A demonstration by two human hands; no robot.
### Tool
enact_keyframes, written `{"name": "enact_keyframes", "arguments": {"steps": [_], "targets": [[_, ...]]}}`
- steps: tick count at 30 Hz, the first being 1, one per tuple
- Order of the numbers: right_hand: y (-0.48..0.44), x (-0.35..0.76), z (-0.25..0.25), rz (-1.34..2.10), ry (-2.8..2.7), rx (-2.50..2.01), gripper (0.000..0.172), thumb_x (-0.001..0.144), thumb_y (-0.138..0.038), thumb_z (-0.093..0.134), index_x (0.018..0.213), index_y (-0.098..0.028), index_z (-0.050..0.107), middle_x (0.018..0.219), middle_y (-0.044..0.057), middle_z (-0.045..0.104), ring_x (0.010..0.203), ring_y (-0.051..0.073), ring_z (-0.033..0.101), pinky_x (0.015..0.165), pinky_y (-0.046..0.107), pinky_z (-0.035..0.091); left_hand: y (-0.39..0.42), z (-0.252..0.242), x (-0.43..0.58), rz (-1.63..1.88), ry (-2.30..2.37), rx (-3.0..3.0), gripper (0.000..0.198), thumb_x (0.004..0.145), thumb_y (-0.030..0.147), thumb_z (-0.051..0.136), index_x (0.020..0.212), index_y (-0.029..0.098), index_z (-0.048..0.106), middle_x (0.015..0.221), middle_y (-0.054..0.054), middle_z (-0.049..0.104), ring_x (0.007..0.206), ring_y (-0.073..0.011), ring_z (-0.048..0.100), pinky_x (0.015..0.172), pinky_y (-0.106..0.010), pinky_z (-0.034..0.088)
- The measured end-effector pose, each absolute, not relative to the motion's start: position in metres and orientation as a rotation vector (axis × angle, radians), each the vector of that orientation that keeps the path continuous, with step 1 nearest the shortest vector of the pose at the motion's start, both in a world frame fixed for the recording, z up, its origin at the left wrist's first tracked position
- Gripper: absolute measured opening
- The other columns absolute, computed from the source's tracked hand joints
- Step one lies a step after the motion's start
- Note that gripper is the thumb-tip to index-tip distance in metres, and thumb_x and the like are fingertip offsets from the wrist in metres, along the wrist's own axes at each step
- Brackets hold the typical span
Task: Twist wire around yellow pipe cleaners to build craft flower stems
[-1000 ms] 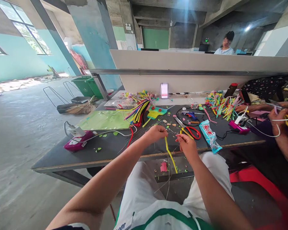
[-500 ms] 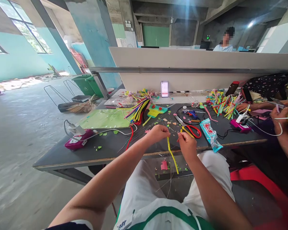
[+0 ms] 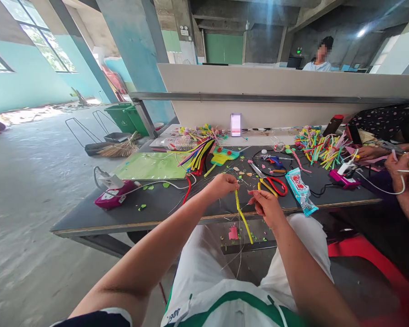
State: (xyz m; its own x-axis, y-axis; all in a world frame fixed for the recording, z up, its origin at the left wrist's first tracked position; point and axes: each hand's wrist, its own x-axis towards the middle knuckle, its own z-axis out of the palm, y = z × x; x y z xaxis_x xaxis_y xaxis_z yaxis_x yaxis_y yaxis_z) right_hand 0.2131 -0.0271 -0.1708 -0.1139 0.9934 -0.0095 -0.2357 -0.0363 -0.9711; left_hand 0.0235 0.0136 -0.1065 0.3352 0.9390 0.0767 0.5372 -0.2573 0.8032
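My left hand (image 3: pixel 225 185) is closed in a pinch on the top end of a yellow pipe cleaner (image 3: pixel 241 213). The pipe cleaner hangs past the table edge, slightly bent, its upper part looking thicker. My right hand (image 3: pixel 267 206) is just to its right, thumb and fingers pinched together; whatever lies between them is too small to make out. Thin wires or threads (image 3: pixel 240 247) dangle below the hands, over my lap. Scissors (image 3: pixel 269 181) with red and yellow handles lie beyond my right hand, beside a blue snack wrapper (image 3: pixel 300 190).
Bundles of coloured pipe cleaners (image 3: pixel 322 147) lie at the back right, near a co-worker's hands (image 3: pixel 400 168). A phone (image 3: pixel 236 125) stands at the back. Purple power strips (image 3: pixel 114 195) with white cords lie at both sides; a glue gun (image 3: pixel 276 161) is behind the scissors.
My right hand has dropped slightly and turned, its fingers now more extended toward the left. My left hand keeps its pinch on the pipe cleaner. The view has shifted a little.
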Motion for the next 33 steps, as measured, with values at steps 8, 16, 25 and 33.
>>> {"name": "enact_keyframes", "arguments": {"steps": [8, 16, 25, 33], "targets": [[-0.034, 0.203, -0.173, 1.559, -1.129, -0.977, 0.030, 0.068, -0.041, 0.069, 0.083, -0.017, 0.063, 0.078, 0.003, 0.071, 0.034, 0.003, 0.038, 0.033, 0.018, 0.019, 0.021, -0.107, 0.017, 0.776, 1.261, 1.886, 0.022, 0.068, 0.035, 0.060, 0.062, 0.014, 0.062, 0.054, 0.001, 0.056, 0.050, -0.0093, 0.046, 0.049, -0.021, 0.034], [-0.038, 0.189, -0.186, 1.576, -1.093, -1.056, 0.018, 0.070, -0.033, 0.062, 0.074, -0.019, 0.052, 0.073, 0.002, 0.072, 0.029, 0.003, 0.034, 0.031, 0.018, 0.017, 0.026, -0.109, 0.012, 0.784, 1.244, 1.932, 0.021, 0.067, 0.034, 0.061, 0.060, 0.014, 0.063, 0.053, 0.002, 0.056, 0.050, -0.0094, 0.046, 0.050, -0.021, 0.035], [-0.049, 0.179, -0.181, 1.644, -1.197, -1.043, 0.017, 0.076, -0.033, 0.050, 0.080, -0.023, 0.036, 0.075, 0.000, 0.073, 0.027, 0.004, 0.036, 0.031, 0.017, 0.020, 0.026, -0.110, 0.012, 0.758, 1.253, 1.917, 0.021, 0.066, 0.033, 0.061, 0.061, 0.013, 0.064, 0.052, 0.001, 0.055, 0.048, -0.0091, 0.044, 0.047, -0.021, 0.033], [-0.048, 0.173, -0.182, 1.518, -1.190, -1.119, 0.024, 0.065, -0.020, 0.051, 0.081, -0.024, 0.034, 0.067, -0.004, 0.070, 0.027, 0.004, 0.031, 0.031, 0.018, 0.022, 0.025, -0.106, 0.014, 0.766, 1.265, 1.922, 0.020, 0.065, 0.032, 0.062, 0.059, 0.013, 0.064, 0.052, 0.002, 0.055, 0.049, -0.0095, 0.045, 0.049, -0.021, 0.033]]}}
